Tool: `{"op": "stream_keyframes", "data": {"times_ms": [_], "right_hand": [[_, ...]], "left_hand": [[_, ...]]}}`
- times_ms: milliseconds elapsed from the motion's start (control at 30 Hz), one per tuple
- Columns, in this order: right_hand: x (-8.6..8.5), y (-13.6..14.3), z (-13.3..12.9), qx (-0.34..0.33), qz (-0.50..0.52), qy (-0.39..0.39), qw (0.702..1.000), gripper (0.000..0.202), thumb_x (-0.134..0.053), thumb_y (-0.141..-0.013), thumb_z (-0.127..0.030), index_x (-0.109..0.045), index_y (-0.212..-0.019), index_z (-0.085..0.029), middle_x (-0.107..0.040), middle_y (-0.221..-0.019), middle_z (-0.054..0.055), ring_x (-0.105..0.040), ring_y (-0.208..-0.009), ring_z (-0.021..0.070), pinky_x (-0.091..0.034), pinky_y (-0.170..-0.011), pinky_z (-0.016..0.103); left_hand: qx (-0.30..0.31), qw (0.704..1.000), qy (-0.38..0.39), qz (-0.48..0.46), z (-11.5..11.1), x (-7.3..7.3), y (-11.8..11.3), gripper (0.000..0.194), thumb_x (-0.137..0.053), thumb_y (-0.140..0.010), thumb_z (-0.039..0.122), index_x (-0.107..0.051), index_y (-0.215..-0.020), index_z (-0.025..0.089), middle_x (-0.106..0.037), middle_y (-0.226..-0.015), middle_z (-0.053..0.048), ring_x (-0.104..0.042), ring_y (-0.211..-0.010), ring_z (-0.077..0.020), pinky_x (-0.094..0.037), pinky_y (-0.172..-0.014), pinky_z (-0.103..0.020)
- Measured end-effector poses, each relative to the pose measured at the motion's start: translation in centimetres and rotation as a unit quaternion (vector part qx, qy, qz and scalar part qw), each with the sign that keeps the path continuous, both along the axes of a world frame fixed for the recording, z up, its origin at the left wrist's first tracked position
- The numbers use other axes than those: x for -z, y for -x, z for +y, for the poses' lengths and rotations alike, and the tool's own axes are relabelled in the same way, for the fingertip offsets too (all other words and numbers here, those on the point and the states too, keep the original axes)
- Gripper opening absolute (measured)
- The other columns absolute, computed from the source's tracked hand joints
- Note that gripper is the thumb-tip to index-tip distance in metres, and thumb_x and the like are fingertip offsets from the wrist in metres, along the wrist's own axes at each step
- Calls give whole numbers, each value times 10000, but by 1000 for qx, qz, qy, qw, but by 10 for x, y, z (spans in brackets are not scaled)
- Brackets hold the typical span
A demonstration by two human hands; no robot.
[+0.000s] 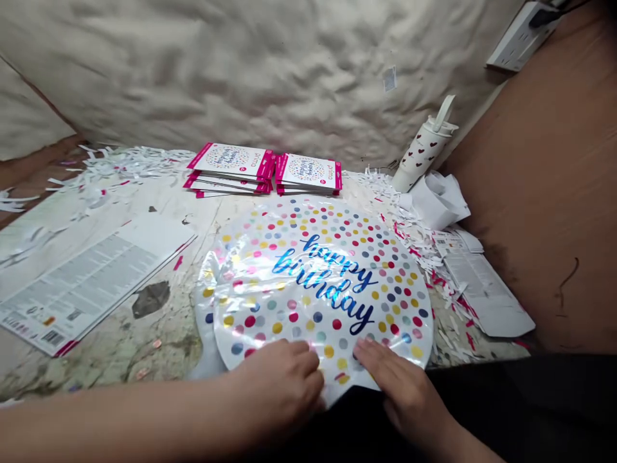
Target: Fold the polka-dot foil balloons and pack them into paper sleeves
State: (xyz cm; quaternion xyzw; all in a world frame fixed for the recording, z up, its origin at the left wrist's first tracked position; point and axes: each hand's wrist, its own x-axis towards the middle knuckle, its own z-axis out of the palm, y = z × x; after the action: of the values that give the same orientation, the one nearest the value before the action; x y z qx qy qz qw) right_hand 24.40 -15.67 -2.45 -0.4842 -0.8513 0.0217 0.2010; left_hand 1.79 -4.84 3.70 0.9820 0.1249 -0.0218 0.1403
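Note:
A flat, round foil balloon [308,321] with colourful dots and blue "happy birthday" lettering lies in front of me. Another dotted foil sheet [206,308] peeks out beneath its left side. At the near edge, left of the balloon's tail, my left hand [284,379] is closed, fingers curled against the foil; its thumb and fingertips are mostly hidden. My right hand [402,382] rests on the near right edge, fingers stretched out over the foil. Beyond the balloon stand two stacks of pink-and-white balloon packets, a left stack [231,162] and a right stack [309,172].
Printed card sleeves [91,276] lie at left on the worn table [193,212]. Paper shreds [120,164] cover the back left and right side. A white tumbler [424,151], a paper roll [436,199] and another sleeve [486,289] line the brown right wall.

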Motion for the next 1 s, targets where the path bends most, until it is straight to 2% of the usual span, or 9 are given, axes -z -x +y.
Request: {"op": "stream_keyframes", "data": {"times_ms": [133,233,333,467,567,667,800,900,1000], "right_hand": [[2,18,1,40,34,-1,999,660,-300,-658,39,-513,-1263,-120,-594,-1207,111,-544,-1137,231,-511,-910,399],[3,24,0,19,41,36,998,596,-324,-704,29,-528,-1249,-103,-578,-1224,128,-520,-1161,258,-482,-936,439],[-9,18,2,-24,45,160,986,518,-496,-786,-106,-481,-1298,-181,-516,-1300,102,-442,-1230,277,-415,-988,476],[-44,8,17,-45,88,327,940,793,-733,-614,-494,-462,-1312,-233,-507,-1314,110,-435,-1233,307,-413,-981,444],[-64,18,35,-27,92,374,922,565,-627,-721,-535,-569,-1203,-247,-639,-1147,84,-594,-1054,270,-497,-837,356],[-67,42,50,7,78,345,935,327,-522,-830,-460,-644,-1036,-237,-701,-914,56,-649,-817,210,-474,-670,277],[-51,71,59,18,72,268,961,199,-459,-866,-262,-614,-758,-199,-647,-690,21,-586,-632,144,-388,-575,229],[-37,76,58,31,132,229,964,219,-427,-873,-233,-560,-704,-190,-600,-650,13,-542,-599,129,-382,-575,226],[-30,70,54,50,231,198,951,194,-412,-878,-218,-540,-735,-189,-580,-674,12,-537,-623,126,-401,-599,227]], "left_hand": [[-51,998,36,-16,-36,14,23,172,-459,-799,138,-605,-888,164,-643,-829,-76,-575,-727,-184,-474,-668,-272],[-91,993,71,-9,-29,17,34,258,-431,-786,111,-610,-968,154,-650,-867,-89,-587,-762,-196,-469,-679,-282],[-141,979,145,14,-14,19,36,218,-454,-759,89,-654,-816,157,-648,-781,-61,-585,-713,-175,-441,-635,-250],[-213,889,399,73,15,20,33,126,-562,-749,252,-654,-726,169,-618,-680,3,-541,-615,-122,-385,-560,-199],[-270,822,497,69,31,22,29,186,-656,-657,328,-581,-638,159,-528,-567,48,-442,-520,-86,-301,-470,-178],[-313,814,489,36,33,21,22,333,-731,-546,324,-438,-557,165,-410,-484,82,-350,-471,-68,-235,-425,-177],[-255,838,478,59,31,5,17,243,-600,-695,389,-489,-664,175,-468,-539,60,-413,-485,-89,-299,-441,-186],[-231,922,306,56,24,-6,27,118,-459,-772,252,-556,-801,190,-580,-674,15,-525,-602,-134,-377,-535,-213],[-245,961,119,44,12,-10,58,316,-396,-737,120,-573,-981,212,-652,-875,-41,-595,-790,-198,-440,-688,-274]]}}
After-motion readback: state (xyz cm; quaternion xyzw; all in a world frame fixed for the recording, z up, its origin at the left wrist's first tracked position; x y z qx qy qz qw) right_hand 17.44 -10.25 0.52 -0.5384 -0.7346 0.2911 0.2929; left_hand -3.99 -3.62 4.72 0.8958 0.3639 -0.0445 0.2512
